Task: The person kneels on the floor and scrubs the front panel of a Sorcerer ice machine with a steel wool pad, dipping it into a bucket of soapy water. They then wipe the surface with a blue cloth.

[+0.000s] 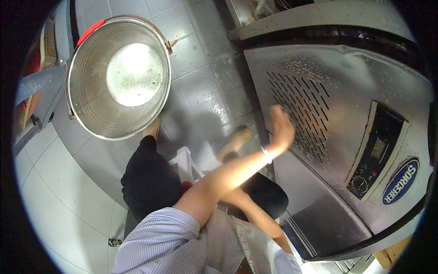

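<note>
My left hand [282,128], blurred and wearing a band at the wrist, reaches across to the slotted vent [308,113] of a stainless-steel appliance front [345,78]. A small greyish patch shows beside its fingertips; whether the hand holds something is unclear. White foam or droplets speckle the metal around the slots. My right hand [231,197] is low between my knees, mostly hidden behind my left forearm, so its grip cannot be seen. Close to it is a white plastic object [186,162], partly covered. A metal bucket [90,68] with a red-sleeved handle contains whitish, bubbly liquid [135,75].
A control panel [376,150] with a dial and a blue Sorcerer badge [401,181] are on the appliance. Grey floor tiles [195,78] look wet. A grey frame with a basket [48,44] stands at far left, above a white tiled surface [68,198].
</note>
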A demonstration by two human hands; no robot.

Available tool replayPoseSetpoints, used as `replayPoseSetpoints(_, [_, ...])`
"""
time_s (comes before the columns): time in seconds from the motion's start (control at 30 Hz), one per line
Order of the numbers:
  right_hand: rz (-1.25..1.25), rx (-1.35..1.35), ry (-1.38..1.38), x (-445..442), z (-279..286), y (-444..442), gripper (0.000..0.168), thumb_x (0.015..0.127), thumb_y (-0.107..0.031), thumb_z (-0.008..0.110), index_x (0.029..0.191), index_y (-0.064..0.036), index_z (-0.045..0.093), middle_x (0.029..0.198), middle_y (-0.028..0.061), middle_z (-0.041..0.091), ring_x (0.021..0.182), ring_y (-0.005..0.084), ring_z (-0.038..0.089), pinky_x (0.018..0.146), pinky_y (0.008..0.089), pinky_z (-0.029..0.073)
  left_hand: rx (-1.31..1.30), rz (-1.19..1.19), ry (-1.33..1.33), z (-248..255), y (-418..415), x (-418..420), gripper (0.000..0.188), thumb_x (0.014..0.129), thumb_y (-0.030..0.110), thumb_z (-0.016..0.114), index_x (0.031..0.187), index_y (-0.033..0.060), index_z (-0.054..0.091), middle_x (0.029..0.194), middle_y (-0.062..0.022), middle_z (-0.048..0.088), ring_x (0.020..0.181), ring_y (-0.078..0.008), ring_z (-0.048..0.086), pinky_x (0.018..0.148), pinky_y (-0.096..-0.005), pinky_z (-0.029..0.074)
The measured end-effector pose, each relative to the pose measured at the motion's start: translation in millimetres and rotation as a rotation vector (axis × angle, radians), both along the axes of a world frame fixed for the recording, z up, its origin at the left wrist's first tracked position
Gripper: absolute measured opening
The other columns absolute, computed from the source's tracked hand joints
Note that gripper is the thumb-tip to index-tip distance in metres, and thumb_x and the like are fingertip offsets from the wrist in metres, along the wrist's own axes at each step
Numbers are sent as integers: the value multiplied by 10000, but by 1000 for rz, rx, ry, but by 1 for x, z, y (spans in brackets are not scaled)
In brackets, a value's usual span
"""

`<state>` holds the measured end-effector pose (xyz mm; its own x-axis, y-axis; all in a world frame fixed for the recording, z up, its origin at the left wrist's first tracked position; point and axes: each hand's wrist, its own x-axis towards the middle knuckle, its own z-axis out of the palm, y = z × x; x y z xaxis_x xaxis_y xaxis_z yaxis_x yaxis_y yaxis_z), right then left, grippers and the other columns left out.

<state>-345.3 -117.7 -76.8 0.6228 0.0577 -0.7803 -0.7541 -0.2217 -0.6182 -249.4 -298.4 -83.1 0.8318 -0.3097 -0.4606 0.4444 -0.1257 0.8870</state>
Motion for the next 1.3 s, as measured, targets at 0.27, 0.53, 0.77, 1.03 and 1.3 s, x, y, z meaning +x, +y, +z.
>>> replayPoseSetpoints(0.27, [-117,4,47,31,21,-10,314,836,-203,552,1061,16,534,1145,199,531,1064,280,495,890,382,377,2,85,39,-4,-9,34,128,827,-21,396,950,-36,362,885,-183,365,867,-285,404,808,-324,331])
replayPoseSetpoints(0.53, [-29,-129,14,34,25,-18,220,796,-68,536,1002,6,548,1028,235,559,952,402,529,792,431,444,93,185,76,-73,-24,100,232,885,60,336,1086,-54,360,1057,-212,416,996,-296,408,898,-377,318])
replayPoseSetpoints(0.77, [-82,-90,-43,41,35,-10,300,822,-93,506,1107,-2,520,1147,234,511,1065,368,485,883,408,401,30,310,39,-123,-22,118,159,819,21,341,940,-64,401,964,-200,448,898,-289,435,819,-358,352])
replayPoseSetpoints(1.03, [265,-302,87,40,36,-22,270,790,-109,515,1037,-3,537,1040,206,549,972,364,534,823,429,438,73,-358,172,-105,46,38,127,836,88,480,917,-9,478,852,-155,556,779,-232,510,714,-361,422])
replayPoseSetpoints(1.3, [-216,-591,-326,64,70,-35,370,795,-149,572,1123,3,495,1048,201,557,946,352,558,815,401,455,-147,-82,-96,29,151,170,207,777,33,573,982,3,566,845,-49,580,780,-136,529,679,-269,430])
